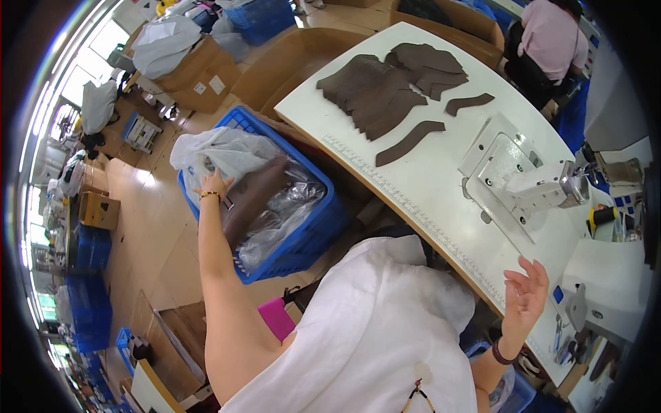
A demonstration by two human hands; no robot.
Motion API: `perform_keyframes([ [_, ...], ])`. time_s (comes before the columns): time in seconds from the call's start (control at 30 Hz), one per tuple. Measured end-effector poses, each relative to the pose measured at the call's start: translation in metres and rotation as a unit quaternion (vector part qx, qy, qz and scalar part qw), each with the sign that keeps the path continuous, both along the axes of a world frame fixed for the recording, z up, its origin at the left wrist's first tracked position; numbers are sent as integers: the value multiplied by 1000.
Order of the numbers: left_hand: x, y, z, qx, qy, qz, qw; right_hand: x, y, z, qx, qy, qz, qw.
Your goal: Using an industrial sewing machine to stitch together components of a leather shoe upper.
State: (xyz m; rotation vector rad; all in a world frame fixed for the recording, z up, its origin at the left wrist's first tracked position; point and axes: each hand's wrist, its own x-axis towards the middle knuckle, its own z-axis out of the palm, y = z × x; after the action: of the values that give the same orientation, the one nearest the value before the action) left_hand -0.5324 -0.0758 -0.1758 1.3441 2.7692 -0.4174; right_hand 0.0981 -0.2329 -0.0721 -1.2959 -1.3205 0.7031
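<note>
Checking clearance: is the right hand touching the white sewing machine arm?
Apart. The head view shows white tabletop between the right hand and the machine arm.

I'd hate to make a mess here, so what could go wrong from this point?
1. The left hand is at the whitish plastic bag in the blue basket, beside a brown piece; pulling the bag might drag that piece along.
2. The bracelet on that wrist is close to the bag and could snag it.
3. The longer brown strip lies near the front edge of the table, so a brushing arm might knock it off.
</note>
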Motion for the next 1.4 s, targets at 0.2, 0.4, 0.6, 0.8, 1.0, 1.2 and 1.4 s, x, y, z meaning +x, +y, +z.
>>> perform_keyframes([
  [0.2, 113, 80, 47, 277, -57, -302, 910, 70, -41, 3, -22, -106, -199, 974],
  [0.4, 300, 117, 108, 353, -245, -582, 690, 138, -132, -3, -36, -276, -453, 847],
  [0.6, 391, 146, 86, 260, -260, -694, 619, 187, -289, -43, -235, -366, -628, 645],
  [0.8, 432, 152, 85, 217, -244, -733, 597, 163, -393, -127, -462, -121, -631, 611],
  [1.0, 444, 152, 92, 192, -247, -741, 594, 150, -375, -168, -513, -90, -602, 606],
  [1.2, 448, 134, 105, 187, -258, -752, 577, 142, -362, -170, -559, -78, -568, 599],
  [1.4, 478, 57, 133, 121, -406, -750, 509, 113, -294, -59, -343, -224, -571, 711],
])
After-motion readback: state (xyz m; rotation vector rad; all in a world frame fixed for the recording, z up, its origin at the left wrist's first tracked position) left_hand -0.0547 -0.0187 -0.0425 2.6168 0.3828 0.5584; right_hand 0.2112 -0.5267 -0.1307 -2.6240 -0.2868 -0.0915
